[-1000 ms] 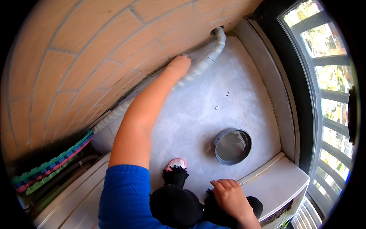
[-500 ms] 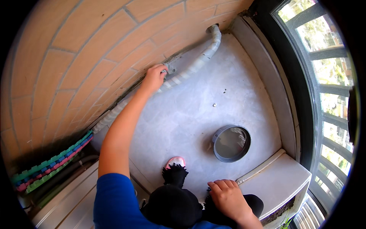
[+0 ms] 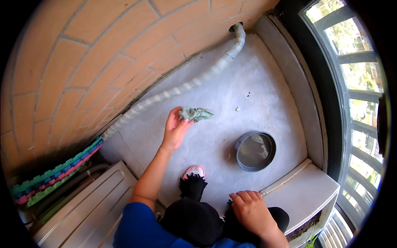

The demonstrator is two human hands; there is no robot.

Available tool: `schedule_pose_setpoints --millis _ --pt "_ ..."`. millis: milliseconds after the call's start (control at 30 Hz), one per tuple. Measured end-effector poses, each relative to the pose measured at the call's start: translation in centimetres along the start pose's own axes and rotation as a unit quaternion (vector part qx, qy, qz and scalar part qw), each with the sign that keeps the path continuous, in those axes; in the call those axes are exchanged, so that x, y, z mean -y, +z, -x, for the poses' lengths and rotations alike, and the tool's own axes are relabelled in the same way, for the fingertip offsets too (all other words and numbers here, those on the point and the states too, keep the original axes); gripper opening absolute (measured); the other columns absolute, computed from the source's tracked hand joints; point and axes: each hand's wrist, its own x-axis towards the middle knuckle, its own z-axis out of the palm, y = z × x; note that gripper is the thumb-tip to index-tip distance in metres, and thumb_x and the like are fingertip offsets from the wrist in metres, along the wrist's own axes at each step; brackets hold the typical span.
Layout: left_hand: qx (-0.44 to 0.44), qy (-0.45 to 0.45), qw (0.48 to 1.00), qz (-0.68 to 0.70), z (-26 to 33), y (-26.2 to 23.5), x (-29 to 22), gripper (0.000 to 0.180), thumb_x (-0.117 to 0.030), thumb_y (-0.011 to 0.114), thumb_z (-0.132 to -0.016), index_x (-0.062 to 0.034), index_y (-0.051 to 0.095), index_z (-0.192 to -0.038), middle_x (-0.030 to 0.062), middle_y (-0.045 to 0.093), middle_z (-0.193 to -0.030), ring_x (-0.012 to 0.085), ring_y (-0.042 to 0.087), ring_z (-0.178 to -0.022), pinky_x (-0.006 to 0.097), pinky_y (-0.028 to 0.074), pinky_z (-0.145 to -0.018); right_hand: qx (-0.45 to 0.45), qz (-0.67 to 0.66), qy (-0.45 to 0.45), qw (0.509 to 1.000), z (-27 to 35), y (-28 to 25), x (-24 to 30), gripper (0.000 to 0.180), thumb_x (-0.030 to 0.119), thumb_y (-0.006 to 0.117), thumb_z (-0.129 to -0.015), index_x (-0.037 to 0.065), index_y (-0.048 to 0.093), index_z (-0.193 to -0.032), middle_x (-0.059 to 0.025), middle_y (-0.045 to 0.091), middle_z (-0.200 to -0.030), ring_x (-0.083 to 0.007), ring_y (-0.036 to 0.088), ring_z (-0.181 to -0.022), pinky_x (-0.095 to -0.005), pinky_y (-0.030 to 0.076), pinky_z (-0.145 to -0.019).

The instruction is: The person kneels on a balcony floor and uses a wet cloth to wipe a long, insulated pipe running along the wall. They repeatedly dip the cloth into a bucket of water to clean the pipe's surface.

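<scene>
A crumpled grey-green cloth (image 3: 200, 114) is pinched in my left hand (image 3: 174, 131), held up over the grey floor between the wrapped pipe and my foot. Its loose end points to the right. My right hand (image 3: 253, 211) lies loosely over my right knee, fingers bent a little and holding nothing. In front of that knee stands a round grey basin (image 3: 238, 153) with murky water inside and light reflected on its surface.
A pipe wrapped in pale tape (image 3: 190, 85) runs along the foot of the orange tiled wall (image 3: 111, 49). Foam mats (image 3: 62, 171) lean at the left by a ridged whitish panel (image 3: 89, 206). A white planter box (image 3: 304, 190) and barred window (image 3: 359, 107) flank the right. Small debris (image 3: 237, 109) dots the floor.
My left hand has come back from the pipe by the wall toward me, bringing the cloth, which now shows plainly. My right hand stays on the knee. The view has shifted slightly.
</scene>
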Motion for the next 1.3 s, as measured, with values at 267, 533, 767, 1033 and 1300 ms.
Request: schedule_pose_setpoints --millis 267,533,767,1033,1300 --pt "-0.026 0.295 0.59 -0.751 1.4 -3.9 2.3 0.028 -0.002 0.058 -0.067 -0.0063 0.057 -0.094 0.0083 0.048 -0.103 0.0257 0.047 -0.094 0.041 0.037 -0.081 -0.001 0.004 0.005 1.0 0.0 0.3 0.0 0.024 0.01 0.057 -0.074 0.005 0.056 -0.097 -0.0091 0.058 -0.091 -0.0247 0.055 -0.087 -0.035 0.042 -0.079" --pt "-0.049 0.253 0.674 -0.692 0.3 -5.7 2.5 0.036 -0.004 0.06 -0.066 -0.005 0.054 -0.102 0.0104 0.051 -0.1 0.0295 0.047 -0.093 0.039 0.037 -0.083 -0.019 -0.251 -0.027 0.968 -3.0 -0.2 0.6 0.021 0.007 0.054 -0.078 0.002 0.055 -0.098 -0.0112 0.059 -0.093 -0.0244 0.057 -0.085 -0.0323 0.044 -0.075" --pt "-0.108 0.237 0.639 -0.724 1.6 -8.8 1.2 0.034 -0.006 0.064 -0.066 -0.0021 0.055 -0.099 0.0124 0.054 -0.091 0.0286 0.051 -0.083 0.037 0.042 -0.075 -0.065 -0.832 0.153 0.529 -21.1 2.7 0.1 0.031 0.0 0.042 -0.084 -0.004 0.039 -0.114 -0.0155 0.05 -0.105 -0.028 0.052 -0.1 -0.0381 0.042 -0.091" --pt "-0.4 0.115 0.791 -0.447 2.3 -18.4 -1.0 0.025 -0.005 0.064 -0.072 0.0021 0.056 -0.095 0.0144 0.054 -0.09 0.0231 0.056 -0.073 0.032 0.047 -0.062 -0.038 -0.875 0.169 0.452 -31.1 5.2 2.4 0.048 0.005 0.051 -0.08 -0.007 0.028 -0.122 -0.0177 0.032 -0.123 -0.0317 0.038 -0.113 -0.0411 0.043 -0.09" --pt "-0.214 0.308 0.612 -0.697 2.4 -17.6 -1.8 0.032 -0.003 0.057 -0.076 -0.0003 0.054 -0.108 0.0128 0.053 -0.099 0.026 0.052 -0.09 0.032 0.044 -0.075 -0.065 -0.851 0.175 0.49 -35.6 5.5 3.1 0.058 0.016 0.06 -0.079 -0.004 0.028 -0.123 -0.0145 0.027 -0.128 -0.0273 0.028 -0.12 -0.0416 0.032 -0.099"
